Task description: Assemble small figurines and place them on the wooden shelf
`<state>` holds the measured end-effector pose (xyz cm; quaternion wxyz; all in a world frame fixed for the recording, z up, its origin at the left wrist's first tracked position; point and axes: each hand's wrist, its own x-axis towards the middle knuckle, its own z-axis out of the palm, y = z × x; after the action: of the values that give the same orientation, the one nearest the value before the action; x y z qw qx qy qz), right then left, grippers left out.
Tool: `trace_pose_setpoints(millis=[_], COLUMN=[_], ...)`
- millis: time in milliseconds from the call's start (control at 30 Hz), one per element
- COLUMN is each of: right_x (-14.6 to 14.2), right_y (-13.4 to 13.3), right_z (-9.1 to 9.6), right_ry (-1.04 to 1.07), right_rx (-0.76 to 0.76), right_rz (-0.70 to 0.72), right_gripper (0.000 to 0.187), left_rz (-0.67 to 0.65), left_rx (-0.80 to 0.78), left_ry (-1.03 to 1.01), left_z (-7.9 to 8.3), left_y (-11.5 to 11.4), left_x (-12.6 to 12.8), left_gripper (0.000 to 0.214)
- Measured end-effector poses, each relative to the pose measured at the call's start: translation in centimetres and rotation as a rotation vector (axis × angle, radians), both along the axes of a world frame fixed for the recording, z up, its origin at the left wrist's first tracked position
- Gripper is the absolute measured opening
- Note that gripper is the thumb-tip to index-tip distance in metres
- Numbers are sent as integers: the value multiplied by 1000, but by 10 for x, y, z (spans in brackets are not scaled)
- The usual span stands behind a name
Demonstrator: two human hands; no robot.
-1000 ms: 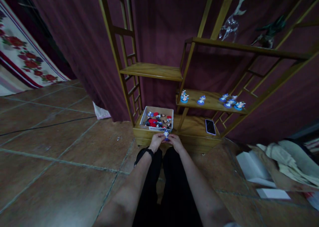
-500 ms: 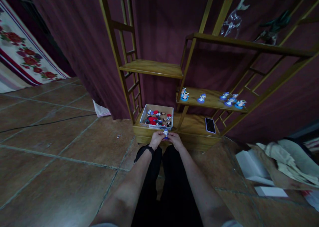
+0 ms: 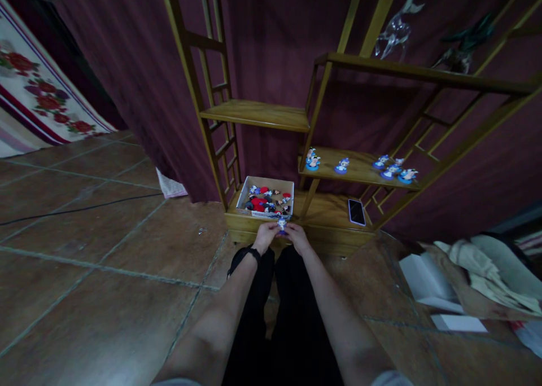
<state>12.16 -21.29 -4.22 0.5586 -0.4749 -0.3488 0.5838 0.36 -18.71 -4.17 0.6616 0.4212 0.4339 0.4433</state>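
Between my two hands is a small blue and white figurine on a purple base, held upright. My left hand, with a dark band at the wrist, grips it from the left. From the other side the fingers of my right hand close on it. Just beyond my hands, a cardboard box on the bottom shelf holds several figurines in red, black and white. On the shelf above to the right stand a lone blue figurine, a figurine pair at the left end, and a figurine group at the right.
A phone lies on the bottom shelf at right. The wooden shelf unit stands against a dark red curtain. Higher up is a clear deer ornament. White boxes and cloth lie on the right floor; a cable crosses the left.
My hands keep hold of the figurine in nearly the same spot. The view has shifted very slightly; the figurines on the shelf stay where they were.
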Motion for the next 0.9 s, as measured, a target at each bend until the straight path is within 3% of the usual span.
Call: trace_pose_setpoints(millis=[300,667,900], right_x=[0,0,0], right_y=[-2,4,2], right_z=[6,-7,-4], right_ry=[16,-48,-71], right_rx=[-24,-42,-31], right_rz=[11,-5,5], right_gripper=[30,28,28], left_rz=[36,85,88], left_rx=[-74,-99,-102], left_ry=[-52,-18,-19], left_z=[3,-1,2], left_y=[-3,-2,-3], left_x=[-2,-2,-1], left_gripper=[21,8,11])
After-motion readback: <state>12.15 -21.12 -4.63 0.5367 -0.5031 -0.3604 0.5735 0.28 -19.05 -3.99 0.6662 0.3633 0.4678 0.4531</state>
